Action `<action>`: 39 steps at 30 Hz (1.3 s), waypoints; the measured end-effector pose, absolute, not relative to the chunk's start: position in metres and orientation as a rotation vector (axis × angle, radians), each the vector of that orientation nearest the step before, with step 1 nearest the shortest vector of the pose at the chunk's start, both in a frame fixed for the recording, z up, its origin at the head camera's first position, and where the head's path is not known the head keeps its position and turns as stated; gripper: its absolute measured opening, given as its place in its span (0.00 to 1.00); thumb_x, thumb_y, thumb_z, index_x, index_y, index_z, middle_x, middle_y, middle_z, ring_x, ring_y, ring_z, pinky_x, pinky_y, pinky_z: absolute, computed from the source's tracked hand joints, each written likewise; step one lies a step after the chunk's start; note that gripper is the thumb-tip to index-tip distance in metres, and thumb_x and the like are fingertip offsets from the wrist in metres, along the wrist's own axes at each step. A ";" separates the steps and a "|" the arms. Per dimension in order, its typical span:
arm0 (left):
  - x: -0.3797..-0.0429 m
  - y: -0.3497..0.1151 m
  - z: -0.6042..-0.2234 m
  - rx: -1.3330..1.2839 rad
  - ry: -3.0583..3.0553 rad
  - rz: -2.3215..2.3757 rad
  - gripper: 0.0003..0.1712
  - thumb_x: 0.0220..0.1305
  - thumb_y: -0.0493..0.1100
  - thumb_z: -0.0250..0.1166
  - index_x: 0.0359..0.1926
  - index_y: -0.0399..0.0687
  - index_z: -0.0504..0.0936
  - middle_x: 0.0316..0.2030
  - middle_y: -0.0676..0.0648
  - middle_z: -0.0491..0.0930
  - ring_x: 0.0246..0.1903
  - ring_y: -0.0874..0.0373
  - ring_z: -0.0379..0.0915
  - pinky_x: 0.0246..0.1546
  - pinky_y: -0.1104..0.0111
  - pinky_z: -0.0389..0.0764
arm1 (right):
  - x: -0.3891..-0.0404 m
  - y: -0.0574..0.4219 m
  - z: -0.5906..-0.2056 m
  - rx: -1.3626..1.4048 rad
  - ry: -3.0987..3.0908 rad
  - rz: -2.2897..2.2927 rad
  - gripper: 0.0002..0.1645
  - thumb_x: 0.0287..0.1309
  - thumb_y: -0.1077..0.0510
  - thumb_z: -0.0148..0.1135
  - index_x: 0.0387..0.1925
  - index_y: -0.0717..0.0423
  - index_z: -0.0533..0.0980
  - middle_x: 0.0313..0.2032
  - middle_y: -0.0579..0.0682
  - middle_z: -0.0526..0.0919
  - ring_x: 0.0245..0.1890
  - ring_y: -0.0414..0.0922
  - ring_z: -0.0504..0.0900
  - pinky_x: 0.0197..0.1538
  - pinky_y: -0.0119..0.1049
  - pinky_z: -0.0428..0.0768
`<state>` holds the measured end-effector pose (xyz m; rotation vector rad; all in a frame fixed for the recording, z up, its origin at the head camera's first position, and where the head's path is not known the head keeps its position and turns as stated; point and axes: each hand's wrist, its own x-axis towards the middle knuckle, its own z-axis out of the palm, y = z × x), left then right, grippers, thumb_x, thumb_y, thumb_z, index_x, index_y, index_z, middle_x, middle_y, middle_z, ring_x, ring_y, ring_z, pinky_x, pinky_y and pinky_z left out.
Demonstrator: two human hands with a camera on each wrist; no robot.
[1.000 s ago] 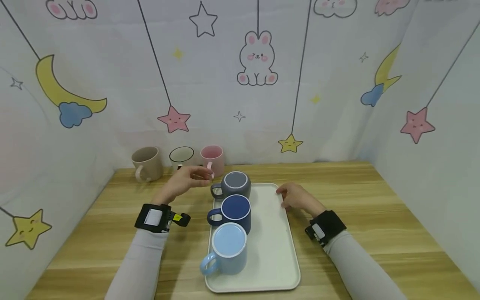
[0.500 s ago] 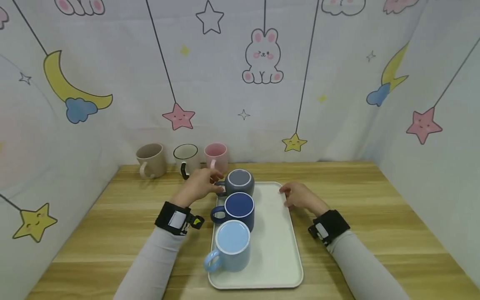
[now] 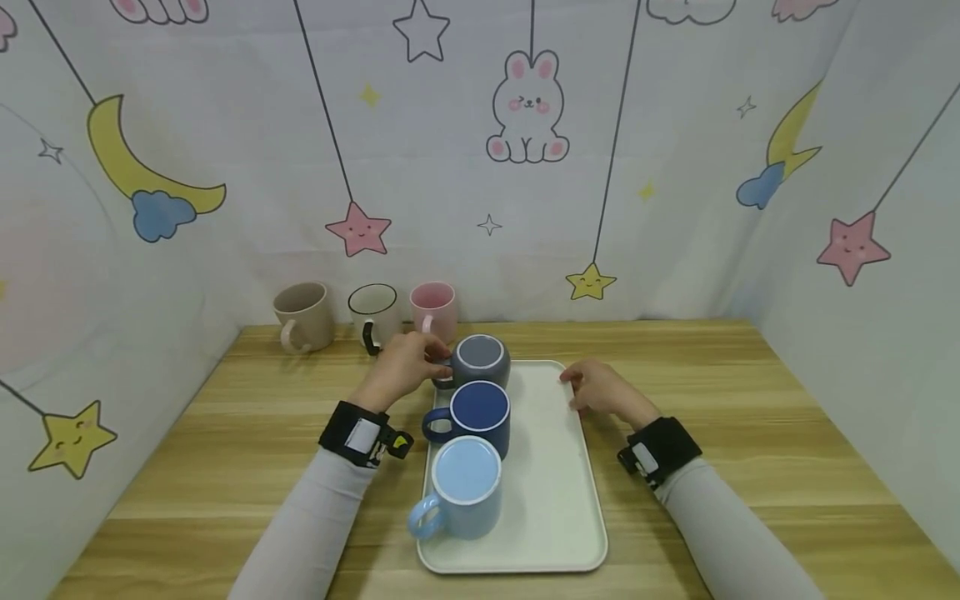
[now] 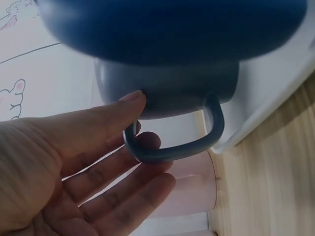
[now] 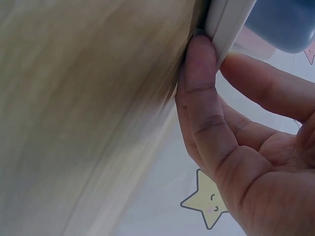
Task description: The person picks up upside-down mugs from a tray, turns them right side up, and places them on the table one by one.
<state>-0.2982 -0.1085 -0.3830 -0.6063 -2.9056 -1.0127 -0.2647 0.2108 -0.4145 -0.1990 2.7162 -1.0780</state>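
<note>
My left hand [image 3: 406,362] pinches the handle of an upside-down grey mug [image 3: 480,354] at the tray's far left corner. In the left wrist view the thumb lies at the top of the grey handle [image 4: 170,153], with fingers curled behind it. My right hand [image 3: 603,388] grips the white tray [image 3: 551,467] by its far right corner. In the right wrist view the thumb is over the tray rim [image 5: 229,24] and the fingers sit under it. An upside-down navy mug [image 3: 480,408] and a light blue mug [image 3: 467,475] stand in a row nearer on the tray's left side.
Behind the left hand, a beige mug [image 3: 304,315], a white mug with a dark rim [image 3: 386,321] and a pink mug [image 3: 442,315] stand upright by the patterned curtain [image 3: 675,275]. The tray lies on a wooden table [image 3: 697,367].
My left hand has moved right from beside the pink mug onto the grey mug's handle. The right hand stays at the tray corner. The camera view has shifted slightly.
</note>
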 end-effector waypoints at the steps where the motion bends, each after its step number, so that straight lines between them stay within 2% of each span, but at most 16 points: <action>1: -0.298 -0.108 -0.384 -0.611 -2.905 -1.011 0.13 0.56 0.39 0.74 0.44 0.44 0.86 0.39 0.46 0.84 0.40 0.54 0.80 0.40 0.63 0.85 | -0.265 0.211 -0.415 -0.196 2.710 -1.085 0.28 0.50 0.75 0.64 0.56 0.72 0.74 0.43 0.60 0.73 0.28 0.46 0.78 0.32 0.34 0.80; 5: -0.299 -0.106 -0.386 -0.640 -2.889 -1.003 0.12 0.56 0.38 0.73 0.43 0.43 0.86 0.37 0.47 0.84 0.39 0.54 0.80 0.40 0.64 0.85 | -0.266 0.211 -0.415 -0.185 2.692 -1.113 0.28 0.50 0.76 0.63 0.56 0.72 0.73 0.44 0.61 0.73 0.27 0.45 0.78 0.32 0.35 0.82; 15: -0.300 -0.105 -0.390 -0.759 -2.824 -0.902 0.08 0.58 0.39 0.72 0.40 0.43 0.88 0.35 0.47 0.86 0.36 0.56 0.82 0.38 0.64 0.85 | -0.266 0.211 -0.415 -0.206 2.713 -1.074 0.27 0.50 0.75 0.64 0.55 0.72 0.74 0.42 0.60 0.73 0.27 0.45 0.77 0.31 0.33 0.77; 19: -0.300 -0.105 -0.391 -0.753 -2.841 -0.903 0.07 0.60 0.39 0.71 0.39 0.43 0.87 0.34 0.48 0.85 0.33 0.58 0.80 0.37 0.66 0.84 | -0.265 0.211 -0.414 -0.212 2.722 -1.058 0.27 0.50 0.75 0.64 0.55 0.72 0.74 0.39 0.59 0.73 0.26 0.45 0.74 0.30 0.32 0.73; 28: -0.302 -0.106 -0.394 -0.704 -2.806 -0.909 0.06 0.58 0.39 0.72 0.37 0.42 0.87 0.31 0.48 0.85 0.30 0.58 0.78 0.32 0.68 0.82 | -0.264 0.210 -0.416 -0.199 2.724 -1.072 0.26 0.50 0.75 0.63 0.54 0.71 0.75 0.36 0.57 0.72 0.24 0.45 0.75 0.28 0.33 0.71; 39: -0.304 -0.108 -0.392 -0.673 -2.741 -0.910 0.06 0.60 0.41 0.71 0.38 0.43 0.88 0.32 0.49 0.85 0.31 0.57 0.75 0.30 0.68 0.77 | -0.265 0.211 -0.417 -0.195 2.722 -1.077 0.26 0.49 0.75 0.64 0.54 0.71 0.75 0.39 0.58 0.73 0.25 0.45 0.76 0.28 0.33 0.74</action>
